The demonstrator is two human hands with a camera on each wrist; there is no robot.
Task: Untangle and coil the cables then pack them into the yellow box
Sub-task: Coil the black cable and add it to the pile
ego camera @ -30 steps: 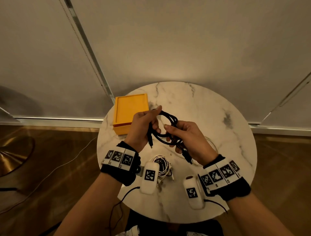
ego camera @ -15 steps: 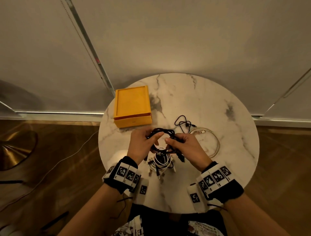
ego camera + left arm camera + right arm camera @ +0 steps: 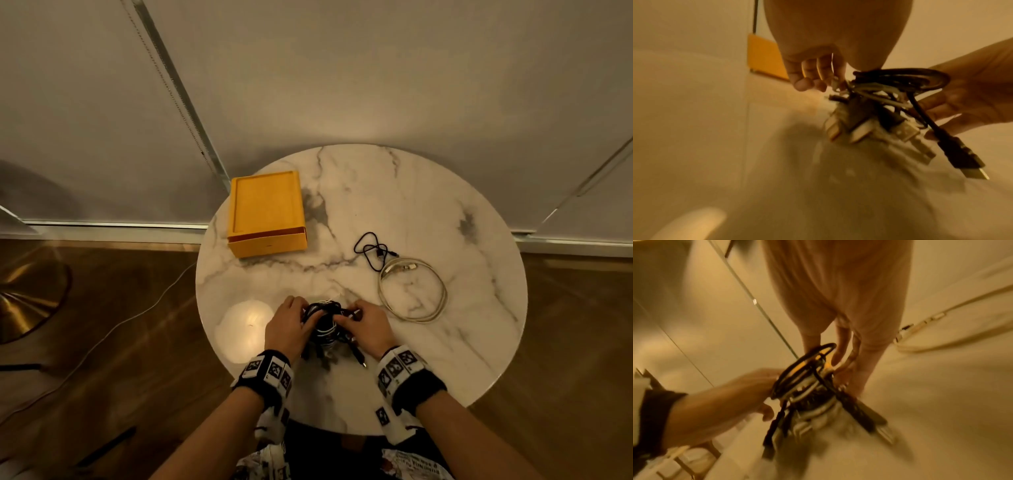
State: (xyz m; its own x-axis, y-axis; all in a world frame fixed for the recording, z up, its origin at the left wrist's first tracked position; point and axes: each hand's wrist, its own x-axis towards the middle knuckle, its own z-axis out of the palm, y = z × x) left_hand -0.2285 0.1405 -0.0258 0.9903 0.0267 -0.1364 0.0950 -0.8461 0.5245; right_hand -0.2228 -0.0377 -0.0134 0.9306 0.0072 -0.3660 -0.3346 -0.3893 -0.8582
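Note:
At the front middle of the round marble table [image 3: 428, 205], both my hands hold a stack of coils: a black coiled cable [image 3: 322, 310] lies on top of a white coiled cable [image 3: 325, 330]. My left hand [image 3: 298, 317] grips the stack from the left with curled fingers [image 3: 813, 73]. My right hand [image 3: 352, 318] pinches it from the right. Plugs hang below, a black USB plug [image 3: 962, 160] among them. The yellow box [image 3: 267, 212] stands at the back left, with its recessed top face up.
A small loose black cable [image 3: 373, 250] and a large beige coiled cable [image 3: 411, 291] lie on the table to the right. Behind the table is a pale wall. A thin white cord [image 3: 102, 329] runs across the wooden floor on the left.
My hands have brought the black coil down from in front of the yellow box onto the white coil near the table's front. Both hands now hold the two coils together.

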